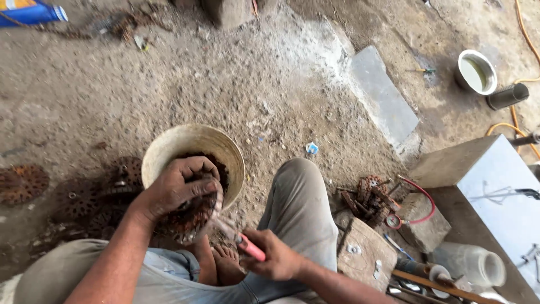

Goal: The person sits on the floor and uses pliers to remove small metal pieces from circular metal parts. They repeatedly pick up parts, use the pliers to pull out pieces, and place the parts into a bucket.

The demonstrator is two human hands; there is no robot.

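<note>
Head view: left hand (179, 188) clutches rusty stator (188, 217); right hand (277, 258) grips pink-handled tool (247, 247).

**Few packages on the workshop floor**

A blue packet with an orange-yellow panel and a white end (31, 12) lies on the dirt floor at the far left corner of the view, partly cut off. A small crumpled blue-and-white wrapper scrap (311, 148) lies on the bare ground near the middle, just beyond a bent knee. No signs or screens show.
</note>
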